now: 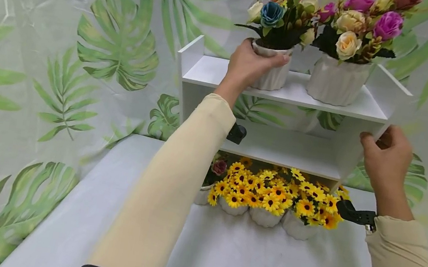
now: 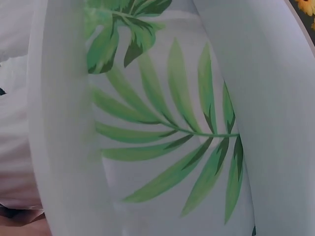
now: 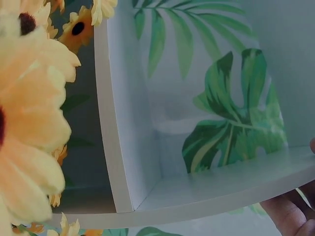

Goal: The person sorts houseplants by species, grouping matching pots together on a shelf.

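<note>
White shelf unit (image 1: 286,96) stands center frame on the table (image 1: 244,262) w/ sunflower pots (image 1: 270,204) below, right hand (image 1: 386,161) clamped on its right side panel prob. to steady it, while left hand (image 1: 251,65), fingers wrapped round the small ribbed pot (image 1: 271,70), holds it on the top shelf, upper center.

We see bright, even light and only soft shadows. The head view is sharp but bends at its edges. Both wrist views look blurry, and the sunflower (image 3: 24,123) up close is fuzzy.
</note>
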Demonstrator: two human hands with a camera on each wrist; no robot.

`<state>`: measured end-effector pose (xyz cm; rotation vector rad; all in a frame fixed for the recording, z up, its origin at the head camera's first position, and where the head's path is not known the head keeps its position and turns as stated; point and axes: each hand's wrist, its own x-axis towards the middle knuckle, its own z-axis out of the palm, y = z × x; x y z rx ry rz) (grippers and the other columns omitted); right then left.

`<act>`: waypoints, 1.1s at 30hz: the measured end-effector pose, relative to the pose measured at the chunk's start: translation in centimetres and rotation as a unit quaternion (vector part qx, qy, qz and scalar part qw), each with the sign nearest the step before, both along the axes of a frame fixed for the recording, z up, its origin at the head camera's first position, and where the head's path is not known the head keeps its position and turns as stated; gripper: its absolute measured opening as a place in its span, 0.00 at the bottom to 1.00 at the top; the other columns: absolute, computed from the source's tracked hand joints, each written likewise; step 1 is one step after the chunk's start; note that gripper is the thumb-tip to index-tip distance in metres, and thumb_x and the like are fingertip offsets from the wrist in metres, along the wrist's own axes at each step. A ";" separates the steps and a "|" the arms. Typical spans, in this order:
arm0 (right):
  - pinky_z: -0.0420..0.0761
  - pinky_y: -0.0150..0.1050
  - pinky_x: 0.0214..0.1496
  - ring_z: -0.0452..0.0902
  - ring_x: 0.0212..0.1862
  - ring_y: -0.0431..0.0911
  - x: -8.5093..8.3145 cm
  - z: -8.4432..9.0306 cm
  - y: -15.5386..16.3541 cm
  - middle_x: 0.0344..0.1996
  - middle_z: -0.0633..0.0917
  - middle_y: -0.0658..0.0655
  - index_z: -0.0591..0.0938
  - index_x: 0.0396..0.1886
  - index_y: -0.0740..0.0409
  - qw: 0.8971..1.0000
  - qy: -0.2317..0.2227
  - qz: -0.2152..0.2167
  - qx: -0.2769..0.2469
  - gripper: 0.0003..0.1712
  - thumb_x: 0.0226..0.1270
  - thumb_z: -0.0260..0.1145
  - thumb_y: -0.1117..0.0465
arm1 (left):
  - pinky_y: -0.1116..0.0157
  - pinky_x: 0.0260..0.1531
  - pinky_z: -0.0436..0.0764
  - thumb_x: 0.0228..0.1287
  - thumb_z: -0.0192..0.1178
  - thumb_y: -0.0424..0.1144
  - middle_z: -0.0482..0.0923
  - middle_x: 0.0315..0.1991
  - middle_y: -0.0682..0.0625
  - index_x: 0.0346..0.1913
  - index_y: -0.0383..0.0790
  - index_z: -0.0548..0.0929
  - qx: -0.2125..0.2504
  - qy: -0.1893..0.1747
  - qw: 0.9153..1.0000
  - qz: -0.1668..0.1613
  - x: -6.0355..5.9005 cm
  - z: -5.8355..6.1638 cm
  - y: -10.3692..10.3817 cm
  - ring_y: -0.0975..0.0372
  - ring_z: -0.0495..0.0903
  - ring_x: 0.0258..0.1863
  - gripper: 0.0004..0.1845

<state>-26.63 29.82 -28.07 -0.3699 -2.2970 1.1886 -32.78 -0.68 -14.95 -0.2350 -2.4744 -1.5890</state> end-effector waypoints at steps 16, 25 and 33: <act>0.74 0.51 0.70 0.75 0.62 0.40 0.1 0.0 0.0 0.69 0.75 0.55 0.70 0.71 0.38 1.000 -0.011 0.004 -0.006 0.29 0.71 0.56 0.46 | 0.67 0.72 0.66 0.58 0.66 0.62 0.54 0.79 0.56 0.80 0.52 0.46 0.006 -0.033 0.999 -0.033 0.1 -0.6 0.1 0.64 0.59 0.76 0.54; 0.76 0.49 0.69 0.76 0.60 0.39 -0.1 -0.1 -0.3 0.68 0.76 0.56 0.71 0.71 0.41 1.000 -0.006 0.005 -0.009 0.29 0.71 0.57 0.46 | 0.65 0.75 0.62 0.59 0.62 0.66 0.46 0.81 0.57 0.80 0.54 0.38 -0.031 -0.040 0.998 -0.041 0.5 -0.5 -0.3 0.64 0.53 0.79 0.57; 0.74 0.54 0.70 0.74 0.66 0.47 0.0 0.0 0.0 0.70 0.74 0.57 0.69 0.72 0.40 1.000 -0.001 0.010 -0.006 0.29 0.72 0.56 0.46 | 0.64 0.71 0.67 0.65 0.59 0.62 0.61 0.76 0.55 0.78 0.49 0.56 -0.100 0.080 0.992 -0.002 2.6 -1.2 -3.1 0.63 0.63 0.74 0.44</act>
